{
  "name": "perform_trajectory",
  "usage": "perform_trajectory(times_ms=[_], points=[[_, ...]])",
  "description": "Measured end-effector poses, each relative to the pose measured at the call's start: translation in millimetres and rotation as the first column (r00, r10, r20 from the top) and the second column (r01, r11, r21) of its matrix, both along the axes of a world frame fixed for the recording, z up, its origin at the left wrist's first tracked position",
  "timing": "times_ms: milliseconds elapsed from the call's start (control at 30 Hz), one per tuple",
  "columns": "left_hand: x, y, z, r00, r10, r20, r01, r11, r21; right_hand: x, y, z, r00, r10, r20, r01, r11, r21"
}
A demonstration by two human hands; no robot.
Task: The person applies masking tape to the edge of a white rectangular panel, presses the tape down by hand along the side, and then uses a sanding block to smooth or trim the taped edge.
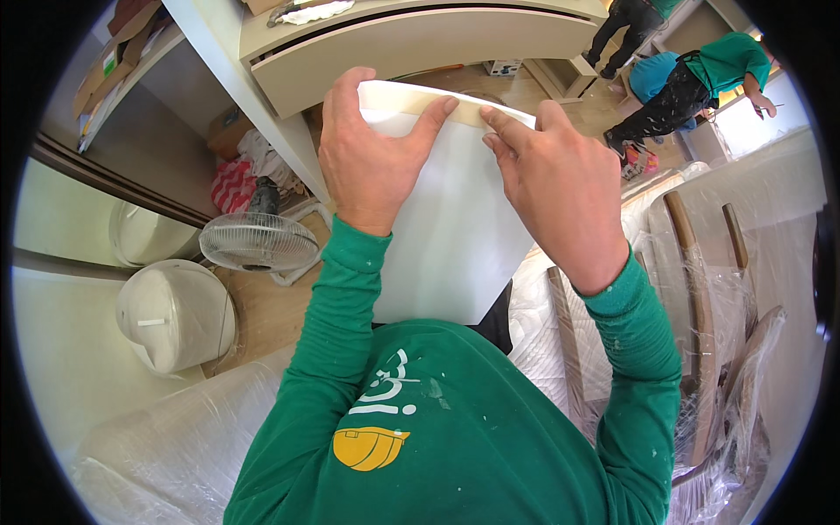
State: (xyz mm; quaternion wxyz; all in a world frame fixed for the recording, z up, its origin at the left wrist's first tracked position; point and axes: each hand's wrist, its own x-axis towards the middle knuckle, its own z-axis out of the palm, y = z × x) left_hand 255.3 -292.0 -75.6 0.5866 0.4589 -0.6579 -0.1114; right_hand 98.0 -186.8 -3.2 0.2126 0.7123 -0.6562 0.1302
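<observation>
A white sheet of stiff paper stands upright in front of my chest. A strip of beige tape runs along its top edge. My left hand lies flat on the sheet's upper left, its index finger pressing on the tape. My right hand covers the upper right, fingertips on the tape next to the left index finger. Both of my forearms wear green sleeves with small paint flecks.
A cream curved shelf unit stands just beyond the sheet. On the floor at left sit a white fan and a white lidded bin. Plastic-wrapped wooden chairs crowd the right. A person in a green shirt bends over at far right.
</observation>
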Motion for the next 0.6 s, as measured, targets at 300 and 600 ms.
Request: perform_trajectory(times_ms=[300,600], points=[[-8,-3,9,0.978,0.112,0.176,-0.106,0.993,-0.044,-5,-10,-7,0.995,0.041,-0.090,-0.043,0.999,-0.021],[-4,-61,-31,0.993,-0.118,-0.001,0.118,0.991,0.066,-31,-58,-41,0.988,0.142,-0.066,-0.144,0.989,-0.042]])
